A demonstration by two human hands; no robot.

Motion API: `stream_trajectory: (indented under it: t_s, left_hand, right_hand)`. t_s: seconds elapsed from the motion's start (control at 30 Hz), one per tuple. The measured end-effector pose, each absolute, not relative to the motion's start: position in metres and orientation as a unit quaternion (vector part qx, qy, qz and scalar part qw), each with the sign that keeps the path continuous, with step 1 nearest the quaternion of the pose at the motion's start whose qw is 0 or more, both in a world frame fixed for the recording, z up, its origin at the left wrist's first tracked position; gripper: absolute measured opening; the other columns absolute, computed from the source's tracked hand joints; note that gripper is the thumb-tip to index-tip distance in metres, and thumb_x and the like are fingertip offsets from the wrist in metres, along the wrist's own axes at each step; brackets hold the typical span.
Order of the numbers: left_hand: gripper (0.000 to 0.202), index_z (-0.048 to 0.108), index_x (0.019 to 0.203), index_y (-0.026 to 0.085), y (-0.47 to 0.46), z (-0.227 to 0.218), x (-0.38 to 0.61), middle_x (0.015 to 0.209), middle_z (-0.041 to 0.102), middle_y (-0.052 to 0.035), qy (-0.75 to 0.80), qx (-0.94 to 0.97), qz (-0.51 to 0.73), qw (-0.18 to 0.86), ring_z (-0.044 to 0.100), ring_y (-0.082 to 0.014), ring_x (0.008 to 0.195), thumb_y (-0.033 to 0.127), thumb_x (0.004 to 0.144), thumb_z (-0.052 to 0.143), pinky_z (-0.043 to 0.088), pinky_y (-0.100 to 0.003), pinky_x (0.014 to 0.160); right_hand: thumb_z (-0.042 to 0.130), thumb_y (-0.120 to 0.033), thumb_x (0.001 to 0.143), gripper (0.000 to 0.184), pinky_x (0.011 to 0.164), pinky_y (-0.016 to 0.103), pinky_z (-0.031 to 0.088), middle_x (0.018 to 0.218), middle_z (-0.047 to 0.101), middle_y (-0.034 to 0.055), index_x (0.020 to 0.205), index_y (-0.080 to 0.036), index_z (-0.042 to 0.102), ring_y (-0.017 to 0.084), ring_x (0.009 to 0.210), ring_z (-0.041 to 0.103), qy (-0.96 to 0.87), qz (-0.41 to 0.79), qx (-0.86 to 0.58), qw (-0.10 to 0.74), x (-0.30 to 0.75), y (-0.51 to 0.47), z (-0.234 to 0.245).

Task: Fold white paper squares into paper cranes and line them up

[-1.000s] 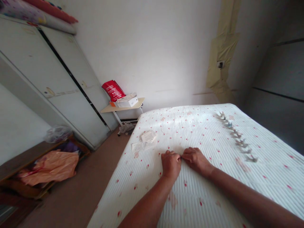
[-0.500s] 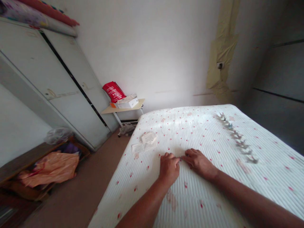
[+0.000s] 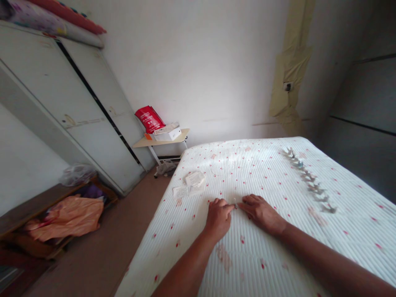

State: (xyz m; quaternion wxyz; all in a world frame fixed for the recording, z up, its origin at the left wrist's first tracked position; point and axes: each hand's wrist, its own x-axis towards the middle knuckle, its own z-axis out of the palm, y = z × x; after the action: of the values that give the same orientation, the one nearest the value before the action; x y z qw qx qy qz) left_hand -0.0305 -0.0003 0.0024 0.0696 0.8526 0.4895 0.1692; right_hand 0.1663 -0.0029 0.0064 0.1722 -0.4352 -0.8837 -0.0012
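Observation:
Over the middle of the mattress, my left hand and my right hand meet at their fingertips. Both are closed, pinching a small piece of folded paper between them. A tiny pale tip of it sticks up; its exact shape is too small to tell. To the right, folded paper cranes stand in a slanting row. Beyond my left hand lie several printed paper sheets, flat and partly overlapping.
A small side table holds a white box and a red bag. Pale cabinets stand at left, with rolled mats on top. Orange cloth lies on a low wooden unit. A taped socket is on the wall.
My fingertips have drawn slightly apart, and more of the small folded paper shows between them. The cranes and printed sheets lie as before.

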Motion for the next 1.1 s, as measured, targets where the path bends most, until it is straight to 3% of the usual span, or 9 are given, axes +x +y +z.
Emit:
stream_trajectory:
  t_s: [0.17, 0.37, 0.57, 0.7, 0.9, 1.1]
  left_hand:
    - [0.034, 0.063, 0.106, 0.030, -0.003, 0.003, -0.027, 0.084, 0.058, -0.0022, 0.481, 0.860, 0.164, 0.054, 0.047, -0.0185, 0.086, 0.013, 0.082, 0.046, 0.034, -0.033, 0.077]
    - [0.028, 0.064, 0.099, 0.020, -0.011, -0.002, -0.013, 0.086, 0.059, -0.0059, 0.516, 0.842, 0.154, 0.039, 0.048, -0.0207, 0.090, 0.012, 0.082, 0.045, 0.035, -0.036, 0.080]
    - [0.037, 0.066, 0.102, 0.026, -0.004, -0.005, -0.026, 0.085, 0.060, -0.0027, 0.519, 0.827, 0.202, 0.079, 0.048, -0.0180, 0.086, 0.006, 0.078, 0.044, 0.037, -0.032, 0.078]
    - [0.034, 0.066, 0.100, 0.030, -0.003, 0.003, -0.037, 0.083, 0.057, -0.0026, 0.463, 0.868, 0.177, 0.026, 0.046, -0.0182, 0.085, 0.010, 0.081, 0.046, 0.036, -0.032, 0.075]
    - [0.024, 0.065, 0.094, 0.023, -0.006, 0.011, -0.029, 0.091, 0.056, -0.0051, 0.429, 0.890, 0.145, -0.057, 0.044, -0.0210, 0.094, 0.018, 0.088, 0.042, 0.034, -0.038, 0.081]
    - [0.032, 0.065, 0.100, 0.029, -0.005, 0.008, -0.034, 0.098, 0.056, -0.0038, 0.460, 0.867, 0.193, 0.013, 0.045, -0.0196, 0.096, 0.011, 0.082, 0.046, 0.036, -0.035, 0.084]
  right_hand:
    - [0.047, -0.022, 0.090, 0.023, 0.078, 0.032, 0.039, 0.094, 0.060, 0.0063, 0.102, -0.025, 0.066, 0.018, 0.089, 0.051, -0.886, -0.011, -0.431, 0.169, 0.164, -0.003, 0.005]
    - [0.047, -0.023, 0.090, 0.024, 0.076, 0.033, 0.038, 0.095, 0.061, 0.0079, 0.104, -0.025, 0.066, 0.021, 0.090, 0.051, -0.885, -0.034, -0.444, 0.132, 0.159, -0.003, 0.008]
    - [0.045, -0.025, 0.091, 0.028, 0.080, 0.034, 0.038, 0.100, 0.060, 0.0085, 0.112, -0.028, 0.063, 0.020, 0.092, 0.051, -0.886, -0.027, -0.438, 0.151, 0.164, -0.003, 0.006]
    - [0.043, -0.026, 0.092, 0.030, 0.081, 0.034, 0.038, 0.103, 0.060, 0.0075, 0.116, -0.030, 0.061, 0.019, 0.092, 0.051, -0.886, -0.015, -0.436, 0.159, 0.165, -0.004, 0.006]
    - [0.043, -0.027, 0.092, 0.028, 0.081, 0.035, 0.038, 0.107, 0.060, 0.0076, 0.112, -0.030, 0.063, 0.020, 0.094, 0.051, -0.880, -0.016, -0.454, 0.137, 0.160, -0.003, 0.008]
    - [0.048, -0.018, 0.087, 0.033, 0.079, 0.035, 0.041, 0.106, 0.062, 0.0077, 0.114, -0.031, 0.063, 0.020, 0.094, 0.054, -0.875, -0.006, -0.452, 0.175, 0.165, -0.003, 0.006]
